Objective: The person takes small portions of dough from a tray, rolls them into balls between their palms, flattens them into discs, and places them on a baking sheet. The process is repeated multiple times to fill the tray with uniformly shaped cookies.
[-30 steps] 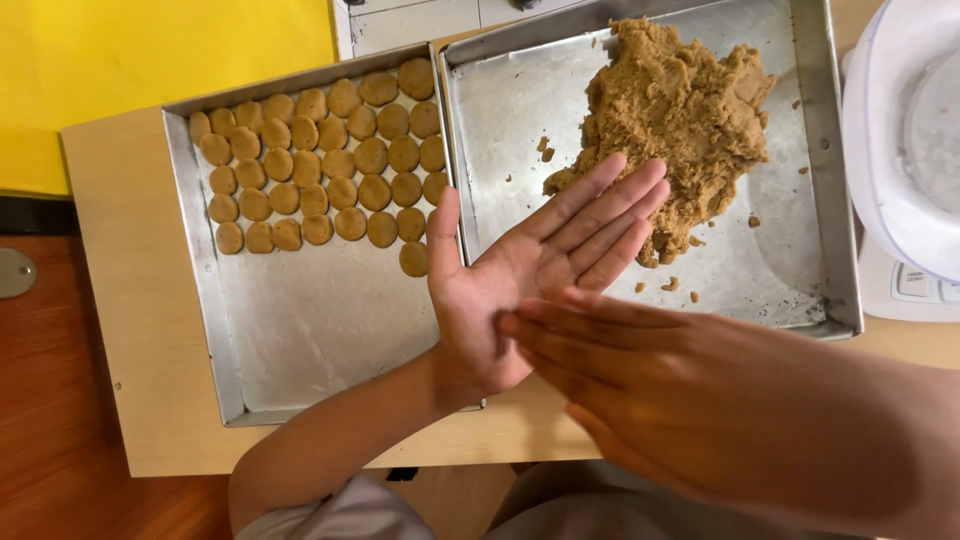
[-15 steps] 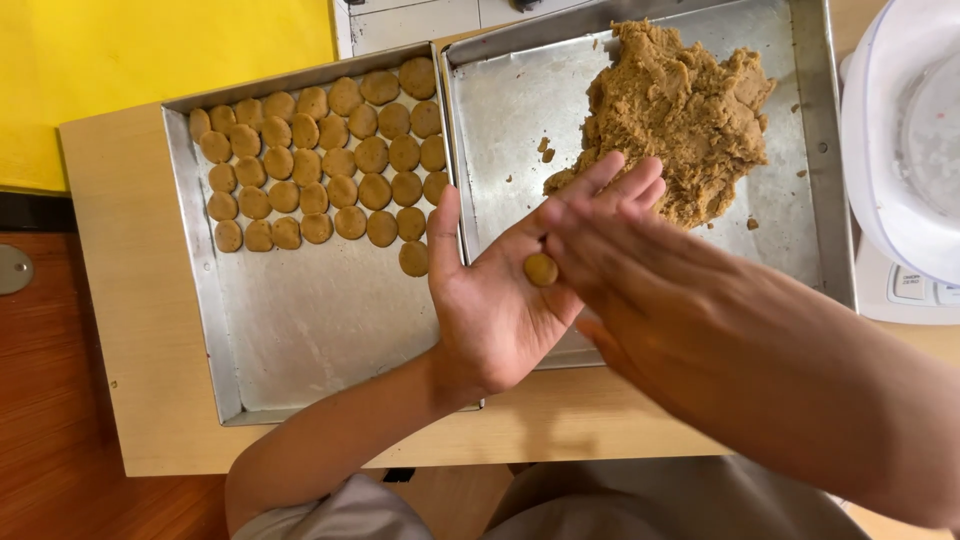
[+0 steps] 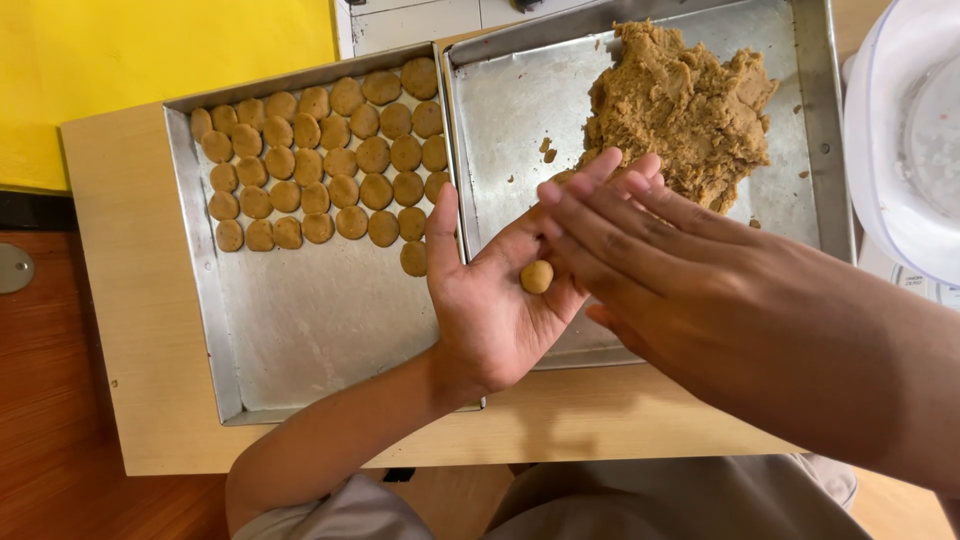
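Note:
My left hand (image 3: 490, 300) lies palm up over the seam between two metal trays, with a small round ball of brown dough (image 3: 537, 277) resting on the palm. Flat and with fingers stretched out, my right hand (image 3: 660, 265) hovers over the left fingers, just to the right of the ball. The left tray (image 3: 300, 330) carries several rows of flattened dough discs (image 3: 330, 160) in its far half. A big lump of the same brown dough (image 3: 680, 105) sits in the right tray (image 3: 500, 110).
Both trays stand on a light wooden board (image 3: 130, 300) above a reddish wooden surface (image 3: 40, 400). A white plastic bowl (image 3: 910, 140) sits at the right edge. A yellow sheet (image 3: 130, 60) lies at the far left.
My right hand slid off the left palm toward the fingertips and lifted, uncovering the rolled dough ball. The left hand stayed palm up in place.

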